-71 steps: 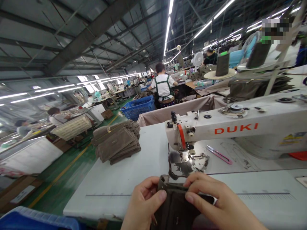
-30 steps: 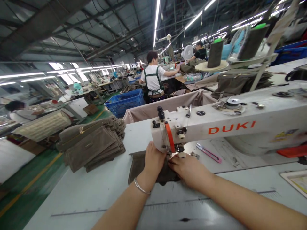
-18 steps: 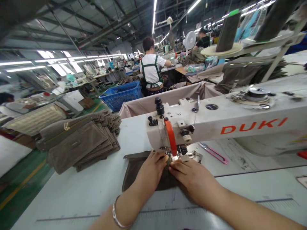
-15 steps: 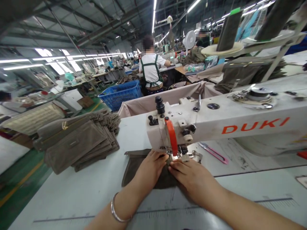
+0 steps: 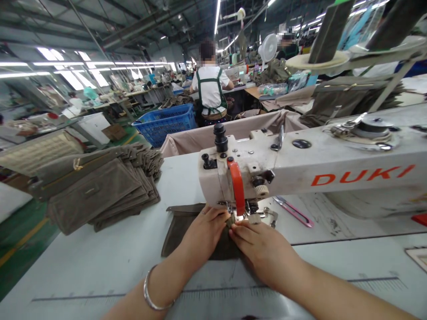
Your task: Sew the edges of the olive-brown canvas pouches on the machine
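A dark olive-brown fabric piece point(image 5: 175, 233) lies flat on the sewing table under the head of a white sewing machine point(image 5: 283, 169). My left hand point(image 5: 204, 231), with a bangle on its wrist, presses on the piece, its fingertips gripping the edge just left of the presser foot. From the right, my right hand point(image 5: 265, 246) pinches a small raised fold of the same fabric close to the needle. Both sets of fingertips nearly meet below the orange guard point(image 5: 237, 186). My fingers partly hide the stitching spot.
Stacked brown fabric pieces point(image 5: 100, 191) sit on the table's left. Pink-handled thread snips point(image 5: 295, 212) lie on the machine bed. Behind are a pink cloth-lined bin point(image 5: 187, 141), a blue basket point(image 5: 167, 124) and a seated person point(image 5: 210, 89). Thread cones point(image 5: 330, 33) stand upper right.
My view has shifted slightly, so the table and machine sit a little differently in it. Both hands keep hold of the fabric at the presser foot, with hardly any visible movement.
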`<state>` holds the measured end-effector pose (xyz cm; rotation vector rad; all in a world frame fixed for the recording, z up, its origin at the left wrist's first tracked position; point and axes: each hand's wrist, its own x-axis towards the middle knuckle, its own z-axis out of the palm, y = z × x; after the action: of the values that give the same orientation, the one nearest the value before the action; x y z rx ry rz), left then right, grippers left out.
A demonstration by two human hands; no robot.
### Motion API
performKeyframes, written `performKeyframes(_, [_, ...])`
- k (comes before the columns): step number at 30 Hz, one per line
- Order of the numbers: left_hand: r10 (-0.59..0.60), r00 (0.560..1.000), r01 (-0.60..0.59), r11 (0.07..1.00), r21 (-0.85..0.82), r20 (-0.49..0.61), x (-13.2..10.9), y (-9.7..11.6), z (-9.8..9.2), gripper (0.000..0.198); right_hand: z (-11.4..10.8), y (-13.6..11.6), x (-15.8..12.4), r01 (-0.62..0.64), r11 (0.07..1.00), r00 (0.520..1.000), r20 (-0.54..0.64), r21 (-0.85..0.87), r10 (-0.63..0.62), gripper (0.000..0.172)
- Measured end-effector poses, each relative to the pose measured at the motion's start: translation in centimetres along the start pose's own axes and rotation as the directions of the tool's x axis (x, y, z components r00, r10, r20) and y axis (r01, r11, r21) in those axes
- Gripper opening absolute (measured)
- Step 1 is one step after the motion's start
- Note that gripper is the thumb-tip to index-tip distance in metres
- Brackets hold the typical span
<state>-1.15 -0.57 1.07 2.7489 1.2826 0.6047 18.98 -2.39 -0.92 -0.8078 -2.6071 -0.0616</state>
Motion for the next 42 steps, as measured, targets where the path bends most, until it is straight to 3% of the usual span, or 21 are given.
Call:
performKeyframes(6, [-0.012, 1.000, 0.011, 1.000, 0.009, 0.019, 0.1, 0.2, -0.1, 0.026, -0.1, 0.1, 0.1, 0.002, 1.000, 0.997, 0.077, -0.009, -0.001, 0.035])
performKeyframes(14, [-0.043, 0.998, 0.043, 0.999, 0.008, 0.041, -0.1, 0.3, 0.1, 0.026, 0.4, -0.1, -0.1, -0.041, 0.996, 0.998, 0.052, 0.078, 0.037, 0.033])
performKeyframes(16, [-0.062, 0.997, 0.061, 0.998, 0.010, 0.049, -0.1, 0.3, 0.0, 0.026, -0.5, 0.3, -0.1, -0.060, 0.989, 0.997, 0.056, 0.137, 0.053, 0.033])
performKeyframes(19, [-0.084, 0.993, 0.086, 0.996, -0.014, 0.085, -0.7, 0.9, -0.8, 0.031, -3.6, 1.3, -0.6, -0.103, 0.956, 0.991, 0.116, 0.274, 0.073, 0.041])
performKeyframes(23, [-0.010, 0.982, 0.030, 0.994, -0.103, 0.189, -2.2, 2.0, -2.3, 0.055, -6.8, 3.6, -1.5, -0.215, 0.920, 0.962, 0.233, 0.328, 0.142, 0.055])
performKeyframes(27, [0.068, 0.986, -0.049, 0.991, -0.125, 0.152, -3.1, 2.6, -2.3, 0.037, -5.0, 5.0, -0.9, -0.312, 0.914, 0.947, 0.160, 0.260, 0.278, 0.030])
performKeyframes(29, [0.067, 0.991, -0.052, 0.990, -0.130, 0.112, -3.3, 2.9, -1.8, 0.039, -3.6, 5.0, -0.2, -0.395, 0.897, 0.919, 0.070, 0.199, 0.389, 0.017])
performKeyframes(31, [0.018, 0.994, -0.003, 0.991, -0.136, 0.109, -3.3, 3.2, -1.3, 0.047, -2.7, 4.6, 0.1, -0.420, 0.892, 0.906, 0.016, 0.166, 0.424, 0.010])
performKeyframes(33, [-0.039, 0.992, 0.055, 0.988, -0.141, 0.118, -3.1, 3.4, -1.2, 0.049, -2.7, 3.8, -0.1, -0.335, 0.919, 0.940, 0.010, 0.208, 0.341, 0.005])
performKeyframes(35, [-0.075, 0.992, 0.091, 0.981, -0.174, 0.097, -2.9, 3.3, -1.3, 0.043, -3.1, 2.9, -0.5, -0.174, 0.935, 0.984, 0.019, 0.309, 0.177, 0.009])
performKeyframes(38, [-0.125, 0.992, 0.124, 0.957, -0.263, 0.013, -2.7, 2.5, -1.8, 0.035, -3.6, 1.7, -1.1, -0.011, 0.896, 0.999, 0.048, 0.443, -0.012, 0.013])
performKeyframes(40, [-0.056, 0.998, 0.052, 0.963, -0.264, -0.006, -2.7, 1.9, -1.9, 0.037, -3.6, 1.2, -1.1, -0.003, 0.888, 0.997, 0.075, 0.459, -0.035, 0.013])
performKeyframes(42, [0.112, 0.993, -0.103, 0.979, -0.178, 0.038, -2.8, 1.4, -1.7, 0.040, -3.5, 1.1, -1.0, -0.010, 0.894, 0.994, 0.105, 0.448, -0.042, 0.013])
